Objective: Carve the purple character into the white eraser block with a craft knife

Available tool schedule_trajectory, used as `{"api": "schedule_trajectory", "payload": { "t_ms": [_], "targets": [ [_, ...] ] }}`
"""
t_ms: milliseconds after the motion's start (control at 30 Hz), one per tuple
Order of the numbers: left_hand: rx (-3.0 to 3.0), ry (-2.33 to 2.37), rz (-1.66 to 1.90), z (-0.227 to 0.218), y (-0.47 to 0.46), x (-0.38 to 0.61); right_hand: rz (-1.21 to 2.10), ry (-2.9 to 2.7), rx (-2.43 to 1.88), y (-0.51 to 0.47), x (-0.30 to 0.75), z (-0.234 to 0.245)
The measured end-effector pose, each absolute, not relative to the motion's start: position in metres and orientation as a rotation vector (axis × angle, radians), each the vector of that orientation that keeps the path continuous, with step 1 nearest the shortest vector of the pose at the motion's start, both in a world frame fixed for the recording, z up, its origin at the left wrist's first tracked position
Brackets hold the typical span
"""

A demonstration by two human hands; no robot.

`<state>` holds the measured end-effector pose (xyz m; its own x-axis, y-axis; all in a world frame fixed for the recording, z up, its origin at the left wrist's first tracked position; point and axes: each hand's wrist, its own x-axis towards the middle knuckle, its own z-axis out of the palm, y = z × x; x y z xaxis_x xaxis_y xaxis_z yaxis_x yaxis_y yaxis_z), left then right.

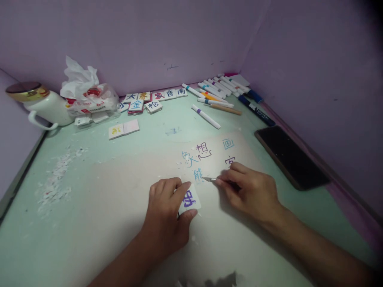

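My left hand (pixel 169 213) is closed on a small white tile (pixel 189 200) with a purple character on it, thumb below and fingers above, on the pale green table (pixel 98 191). Just to its right, my right hand (pixel 249 191) pinches a thin metal-tipped tool (pixel 209 179), its tip pointing left toward the tile. Right behind the hands, several characters (pixel 199 157) are drawn in blue and dark ink on the table top.
A dark phone (pixel 290 155) lies at the right. Several marker pens (pixel 220 93) sit at the back right, lettered tiles (pixel 149 99) at the back middle, a plastic bag (pixel 86 95) and a white mug (pixel 42 105) at the back left. White crumbs (pixel 56 179) litter the left side.
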<state>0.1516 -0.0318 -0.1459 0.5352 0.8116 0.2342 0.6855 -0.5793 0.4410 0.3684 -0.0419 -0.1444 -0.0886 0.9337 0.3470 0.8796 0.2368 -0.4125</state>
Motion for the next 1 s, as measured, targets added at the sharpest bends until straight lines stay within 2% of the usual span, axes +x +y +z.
{"api": "schedule_trajectory", "payload": {
  "t_ms": [200,667,1000],
  "targets": [
    [2.468,1.300,0.585,-0.148,-0.032,0.152,0.445,-1.951,-1.477,-0.054,0.373,-0.139],
    [2.494,1.233,0.618,-0.146,-0.031,0.151,0.215,-2.143,-1.496,-0.062,0.361,-0.131],
    [2.486,1.190,0.634,-0.146,-0.030,0.151,0.275,-2.124,-1.535,-0.059,0.360,-0.136]
  ]
}}
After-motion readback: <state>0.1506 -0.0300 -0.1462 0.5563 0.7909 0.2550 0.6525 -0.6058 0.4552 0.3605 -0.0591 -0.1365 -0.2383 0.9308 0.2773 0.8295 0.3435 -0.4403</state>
